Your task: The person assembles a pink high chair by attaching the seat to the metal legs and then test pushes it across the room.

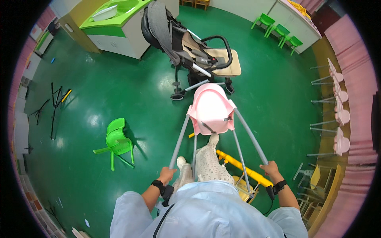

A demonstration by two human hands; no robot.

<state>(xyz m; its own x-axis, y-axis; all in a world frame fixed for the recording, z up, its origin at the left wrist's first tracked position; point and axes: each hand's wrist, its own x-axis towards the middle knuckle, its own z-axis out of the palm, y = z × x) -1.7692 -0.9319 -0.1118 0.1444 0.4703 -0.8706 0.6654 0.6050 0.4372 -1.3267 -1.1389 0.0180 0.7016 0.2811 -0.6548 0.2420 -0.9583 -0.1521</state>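
— While you stand over it, your left hand point(166, 173) is wrapped shut around the end of one grey leg point(179, 139) of the pink high chair point(210, 109), and your right hand point(272, 168) is closed the same way on the leg across from it. The seat hangs out ahead of both grips, tipped away from you, with the other two legs running back between your hands.

— So which step am I at?

— By the look of it, you are carrying or turning the chair by its legs; it is not set down yet. The stroller point(194, 51) stands just beyond the seat, near but apart from it. A yellow bar point(238, 163) lies on the floor below your right grip, and a green chair point(118, 139) lies tipped over well off to the left of your left grip.

— What does the next move call for?

— Probably a steady, even hold on both legs, so the seat does not swing into the stroller, and care for your feet near the yellow bar.
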